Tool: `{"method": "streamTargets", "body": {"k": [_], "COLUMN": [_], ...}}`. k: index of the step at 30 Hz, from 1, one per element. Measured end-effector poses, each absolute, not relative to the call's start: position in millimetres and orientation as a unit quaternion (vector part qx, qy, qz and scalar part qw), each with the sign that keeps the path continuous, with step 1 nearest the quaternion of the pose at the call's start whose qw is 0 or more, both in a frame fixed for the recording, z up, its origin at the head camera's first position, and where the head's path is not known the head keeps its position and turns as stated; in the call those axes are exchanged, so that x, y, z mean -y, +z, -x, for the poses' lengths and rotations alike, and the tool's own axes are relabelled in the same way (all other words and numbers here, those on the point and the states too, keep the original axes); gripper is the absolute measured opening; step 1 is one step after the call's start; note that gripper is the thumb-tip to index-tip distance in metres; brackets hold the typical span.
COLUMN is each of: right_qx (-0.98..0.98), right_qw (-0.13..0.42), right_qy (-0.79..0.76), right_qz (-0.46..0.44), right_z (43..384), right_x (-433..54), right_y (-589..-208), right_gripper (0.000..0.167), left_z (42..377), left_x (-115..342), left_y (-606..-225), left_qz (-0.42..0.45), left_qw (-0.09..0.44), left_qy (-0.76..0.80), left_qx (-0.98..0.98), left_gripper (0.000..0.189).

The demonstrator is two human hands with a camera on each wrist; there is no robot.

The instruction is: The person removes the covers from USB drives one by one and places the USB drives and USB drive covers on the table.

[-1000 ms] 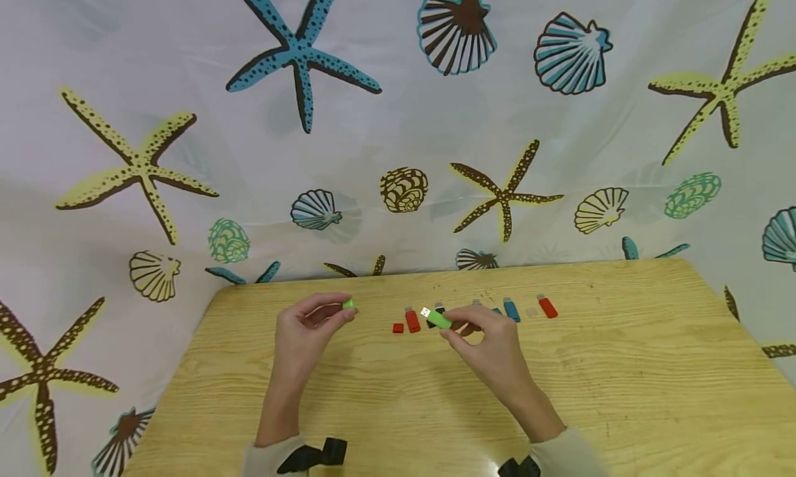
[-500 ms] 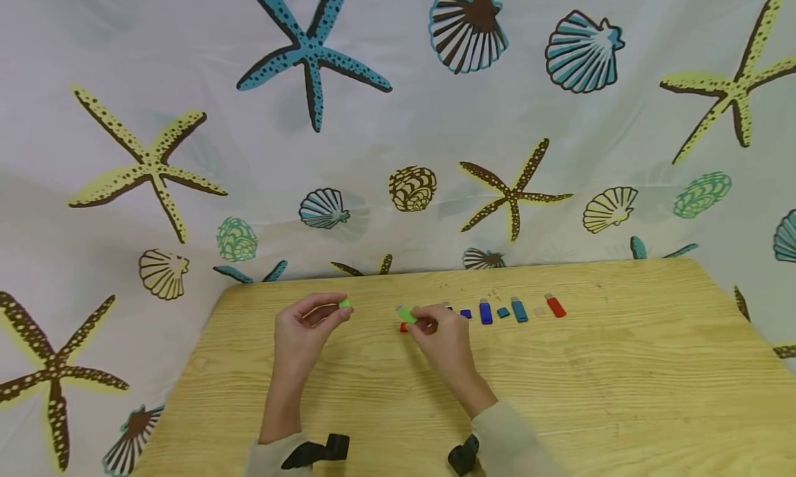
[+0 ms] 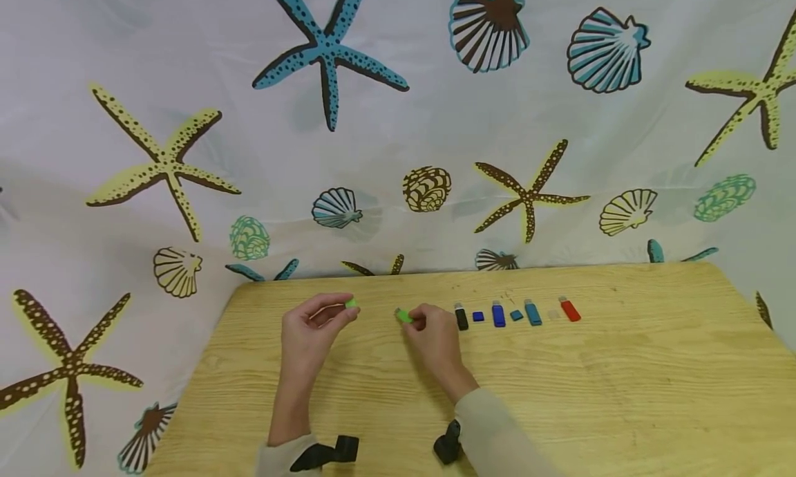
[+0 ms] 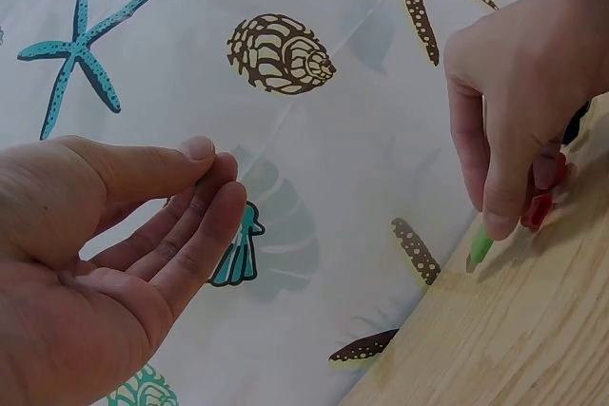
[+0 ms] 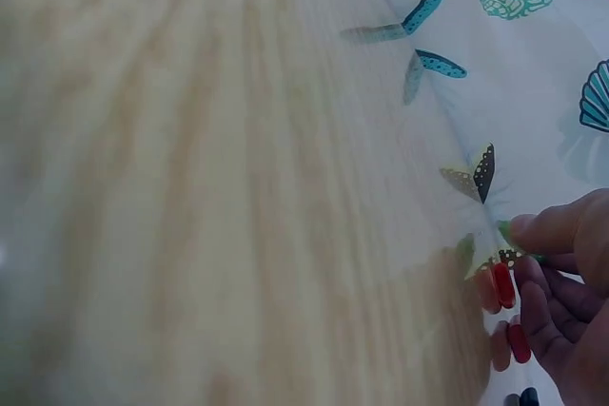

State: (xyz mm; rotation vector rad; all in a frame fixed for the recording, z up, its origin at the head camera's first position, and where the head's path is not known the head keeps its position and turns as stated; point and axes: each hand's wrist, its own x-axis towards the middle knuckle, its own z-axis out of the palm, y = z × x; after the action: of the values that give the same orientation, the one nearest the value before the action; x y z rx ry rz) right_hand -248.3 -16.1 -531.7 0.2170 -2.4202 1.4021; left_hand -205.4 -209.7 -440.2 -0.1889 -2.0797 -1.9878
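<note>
My left hand point(image 3: 314, 325) is raised over the left side of the table, thumb and fingertips pinching a small bright green cap point(image 3: 351, 303). In the left wrist view the fingers hide that cap. Close over the wood, my right hand point(image 3: 433, 335) pinches a green USB stick point(image 3: 404, 316) by its body, the metal plug pointing away to the left. The left wrist view shows the stick point(image 4: 481, 246) tilted with its plug end right at the tabletop. Beside the right fingers lie a red cap point(image 5: 503, 285) and a red USB stick point(image 5: 518, 339), both hidden behind that hand in the head view.
Right of the hand, a row holds a black USB stick point(image 3: 461, 317), a blue cap point(image 3: 478, 316), a blue stick point(image 3: 499, 314), a teal cap point(image 3: 517, 315), a teal stick point(image 3: 533, 313), a pale square piece point(image 3: 554, 315) and another red stick point(image 3: 570, 310). A patterned curtain point(image 3: 385, 138) hangs behind.
My right hand has carried the green USB stick left and down to the tabletop, past the red stick and cap. The left hand keeps its pinch on the green cap. The head view has turned slightly left.
</note>
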Motion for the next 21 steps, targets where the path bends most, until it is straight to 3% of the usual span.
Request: {"method": "streamTargets", "body": {"k": [11,21], "right_qx": [0.894,0.901], "right_qw": [0.148,0.141], "right_qy": [0.418,0.402], "right_qz": [-0.071,-0.079], "right_z": [250.8,247.1], "right_x": [25.7,28.7], "right_y": [-530.8,-527.9], "right_gripper": [0.011,0.022], "left_z": [204.9,205.5], "left_x": [210.6,212.5], "left_y": [-439.1,-441.1], "left_qz": [0.075,0.071], "left_qw": [0.136,0.135], "left_qy": [-0.684,-0.69], "left_qx": [0.712,0.708], "left_gripper": [0.023,0.022]}}
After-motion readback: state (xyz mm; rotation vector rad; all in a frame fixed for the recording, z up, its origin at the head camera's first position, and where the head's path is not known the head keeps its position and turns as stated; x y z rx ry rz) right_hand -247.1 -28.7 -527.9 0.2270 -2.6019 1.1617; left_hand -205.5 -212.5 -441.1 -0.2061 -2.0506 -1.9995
